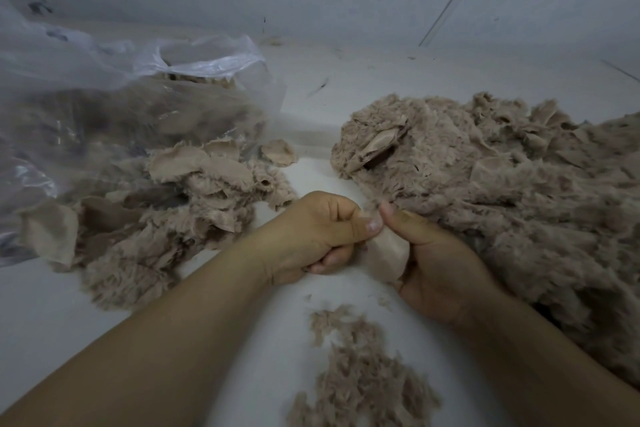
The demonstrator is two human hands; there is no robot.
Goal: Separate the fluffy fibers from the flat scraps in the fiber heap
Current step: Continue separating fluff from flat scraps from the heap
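Head view, what I've got on my screen:

Left hand: my left hand [313, 236] sits dead centre of the frame, fingers curled in, thumb tip pressed onto the top edge of a flat scrap [386, 255]. So it's pinching that piece.

Right hand: the right hand [438, 263] is just right of centre, touching the left at the thumbs. It grips the same scrap from the other side, thumb pointing up.

Flat scrap: pale beige, smooth looking, held between both hands just above the white floor [363, 87]. Can't tell if any fluff clings to its back.

Big heap: the large fuzzy heap [502, 191] fills the right side of the frame, right beside the right hand. A few smooth flat bits poke out of it near the top.

Left pile: a mixed pile [156, 204] of flat pieces and fluffy stuff sits at middle left, well apart from the big heap.

Plastic bag: a clear plastic bag [104, 90] in the upper left, its mouth open, with brownish stuff inside, touching the left pile.

Loose fluff: a small scatter of loose fluff [356, 371] at bottom centre, between my forearms.
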